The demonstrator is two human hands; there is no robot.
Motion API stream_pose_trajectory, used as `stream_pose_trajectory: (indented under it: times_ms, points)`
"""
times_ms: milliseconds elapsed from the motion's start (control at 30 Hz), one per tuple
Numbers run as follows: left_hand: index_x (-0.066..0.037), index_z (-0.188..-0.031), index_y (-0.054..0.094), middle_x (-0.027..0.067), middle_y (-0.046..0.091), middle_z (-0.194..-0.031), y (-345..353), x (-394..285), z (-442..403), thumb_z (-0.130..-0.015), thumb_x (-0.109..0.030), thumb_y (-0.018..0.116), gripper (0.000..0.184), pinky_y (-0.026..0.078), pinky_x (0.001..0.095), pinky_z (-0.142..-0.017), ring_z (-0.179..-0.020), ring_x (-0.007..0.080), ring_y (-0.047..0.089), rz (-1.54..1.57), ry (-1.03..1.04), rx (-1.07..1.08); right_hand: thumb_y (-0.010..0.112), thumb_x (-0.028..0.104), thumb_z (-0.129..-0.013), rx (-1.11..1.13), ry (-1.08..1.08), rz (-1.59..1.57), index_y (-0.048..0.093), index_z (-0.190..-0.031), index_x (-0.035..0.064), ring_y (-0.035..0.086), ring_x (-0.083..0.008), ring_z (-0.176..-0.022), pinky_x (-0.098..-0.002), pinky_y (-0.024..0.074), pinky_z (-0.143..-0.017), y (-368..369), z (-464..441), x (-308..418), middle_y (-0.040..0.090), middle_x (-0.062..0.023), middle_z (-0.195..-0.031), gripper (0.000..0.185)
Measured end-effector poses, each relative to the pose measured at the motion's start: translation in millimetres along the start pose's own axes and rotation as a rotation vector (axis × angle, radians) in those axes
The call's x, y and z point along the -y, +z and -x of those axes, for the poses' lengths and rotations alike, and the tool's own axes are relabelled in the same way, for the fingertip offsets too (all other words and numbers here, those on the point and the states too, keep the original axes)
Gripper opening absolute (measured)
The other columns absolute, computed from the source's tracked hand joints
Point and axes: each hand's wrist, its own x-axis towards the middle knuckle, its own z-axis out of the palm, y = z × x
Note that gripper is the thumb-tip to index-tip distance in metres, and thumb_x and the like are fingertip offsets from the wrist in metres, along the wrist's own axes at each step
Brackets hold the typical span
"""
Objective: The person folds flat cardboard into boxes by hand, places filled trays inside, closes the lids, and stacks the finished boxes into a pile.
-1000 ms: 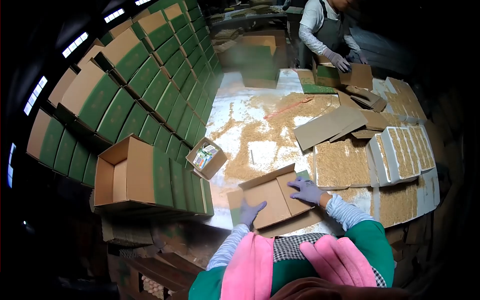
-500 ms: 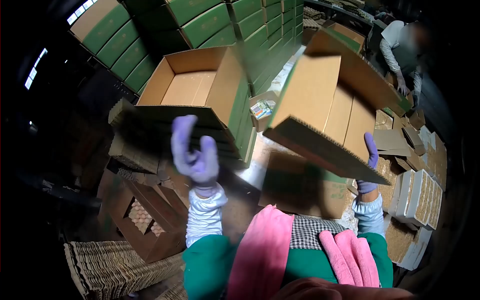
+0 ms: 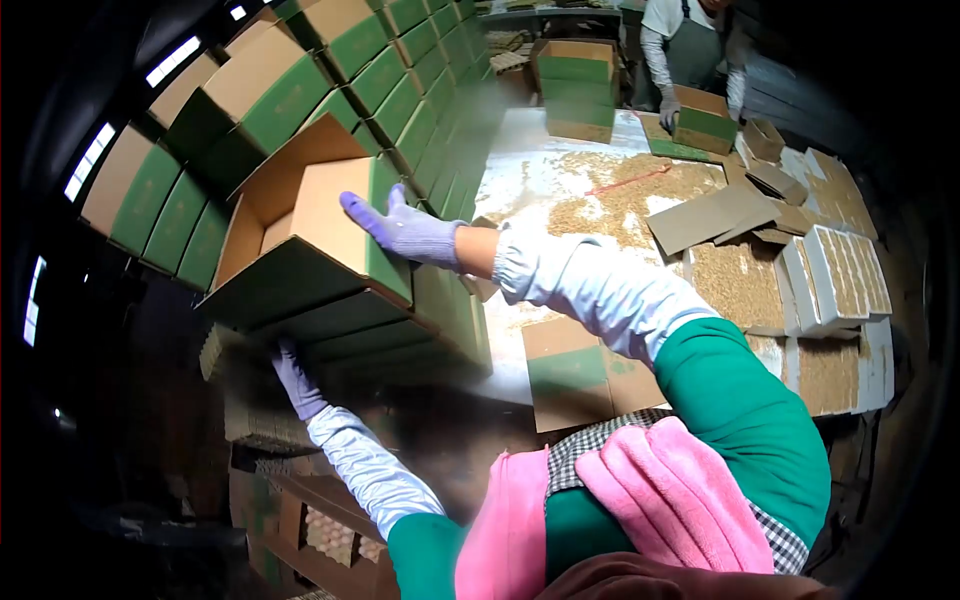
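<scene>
An open-topped cardboard box (image 3: 330, 205), brown inside and green outside, tilts on or over a stack of green boxes (image 3: 440, 320) at the left. My right hand (image 3: 415, 232), in a purple glove, reaches across to the box's right side wall and straddles its upper edge, fingers against the cardboard. Lower down, my left hand (image 3: 296, 378), gloved too, is raised against the dark front of the stack, below the box's front edge. Shadow hides its fingertips, so I cannot tell whether they grip anything.
Tall rows of green boxes (image 3: 375, 75) stand behind. A table (image 3: 510, 170) strewn with grain-like bits carries flat cardboard (image 3: 710, 218) and white trays (image 3: 835, 280). Across it, a co-worker's gloved hand (image 3: 669, 108) touches a small box (image 3: 705, 122). An egg-filled box (image 3: 325, 535) sits lower left.
The box in my right hand has moved left, from over the table to the stack. My left hand has lowered to the stack's front. The view has turned, showing more table.
</scene>
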Motion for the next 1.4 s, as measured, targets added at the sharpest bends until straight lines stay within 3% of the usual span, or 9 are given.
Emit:
stream_pose_trajectory:
  times_ms: [100,267,333,433,567,767,1000,1200,1400]
  points:
    - [0.003,-0.147,0.035,0.0163,0.045,-0.144,-12.3,6.1,-9.0,-0.096,-0.035,0.063,0.068,0.041,0.0387,-0.106,-0.124,0.0265,0.049,-0.137,-0.08,0.007,0.036,0.084,-0.083,-0.197,-0.136,0.637,0.037,-0.144,-0.0076,0.034,-0.0519,-0.134,-0.0504,0.0297,-0.112,-37.9,25.6,13.1,0.034,-0.0371,-0.143,0.11]
    - [0.004,-0.13,0.055,0.017,0.062,-0.123,77.8,-44.8,142.6,-0.092,-0.01,0.067,0.042,0.048,0.0365,-0.096,-0.112,0.0256,0.059,-0.474,0.597,-0.391,0.051,0.056,-0.095,-0.183,-0.185,0.46,0.035,-0.147,-0.0016,0.041,-0.0398,-0.133,-0.0418,0.0343,-0.111,-136.3,136.6,-133.8,0.044,-0.0285,-0.14,0.079]
    - [0.001,-0.127,0.059,0.0156,0.064,-0.12,136.0,-50.2,228.0,-0.089,-0.009,0.068,0.04,0.046,0.0365,-0.1,-0.111,0.028,0.06,-0.477,0.125,0.357,0.058,0.063,-0.085,-0.117,0.208,0.571,0.028,-0.149,-0.0025,0.034,-0.0437,-0.135,-0.0453,0.0288,-0.113,-172.0,219.3,-249.6,0.036,-0.0317,-0.144,0.097]
    - [0.0,-0.15,0.027,0.031,0.024,-0.153,179.9,46.4,324.5,-0.075,-0.05,0.077,0.104,0.026,0.0469,-0.115,-0.142,0.0477,0.022,-0.858,-0.013,1.224,0.068,0.082,-0.061,-0.008,0.9,0.865,0.009,-0.155,0.0006,0.012,-0.0558,-0.142,-0.0571,0.0139,-0.117,-167.3,355.1,-389.5,0.011,-0.0405,-0.152,0.138]
    - [0.002,-0.154,0.016,0.0317,0.011,-0.158,216.1,54.2,390.1,-0.075,-0.06,0.071,0.115,0.016,0.0527,-0.119,-0.145,0.0522,0.011,-1.504,-0.047,1.519,0.071,0.078,-0.061,-0.18,0.734,0.851,0.001,-0.156,0.0004,-0.005,-0.055,-0.145,-0.0601,-0.0035,-0.116,-146.2,420.7,-435.1,0.001,-0.0399,-0.155,0.14]
    - [0.005,-0.15,0.022,0.032,0.021,-0.155,184.9,89.8,378.6,-0.085,-0.055,0.063,0.097,0.027,0.0483,-0.116,-0.142,0.0496,0.024,-1.038,-0.028,1.438,0.078,0.068,-0.061,-0.163,0.582,0.501,0.006,-0.156,0.0012,0.007,-0.0496,-0.147,-0.0479,0.0115,-0.12,-179.6,436.2,-412.6,0.004,-0.0387,-0.155,0.137]
    - [-0.007,-0.115,0.058,0.0204,0.062,-0.115,211.4,5.5,296.5,-0.093,-0.051,0.051,0.05,0.047,0.0467,-0.086,-0.102,0.0401,0.059,-0.934,0.06,1.19,0.053,0.023,-0.1,-0.356,0.019,-0.618,0.038,-0.148,0.0061,0.045,-0.0212,-0.132,-0.0345,0.0373,-0.11,-257.9,406.4,-390.9,0.044,-0.0077,-0.146,0.053]
    - [-0.012,-0.111,0.07,0.0158,0.069,-0.101,220.2,-33.1,259.4,-0.09,-0.055,0.054,0.051,0.048,0.0419,-0.086,-0.096,0.033,0.064,-0.752,-0.203,1.006,0.059,0.014,-0.097,-0.45,0.054,0.01,0.049,-0.138,-0.0035,0.054,-0.0223,-0.121,-0.0329,0.0461,-0.1,-276.7,351.6,-298.8,0.054,-0.0142,-0.135,0.046]
    - [-0.009,-0.097,0.062,0.0165,0.067,-0.08,218.5,-18.7,246.5,-0.095,-0.051,0.05,0.043,0.049,0.0458,-0.07,-0.079,0.0369,0.066,-0.788,0.343,0.805,0.067,0.004,-0.088,-0.332,0.131,0.25,0.04,-0.145,-0.0034,0.052,-0.0253,-0.125,-0.0344,0.0473,-0.101,-283.9,356.2,-246.5,0.05,-0.0182,-0.14,0.063]
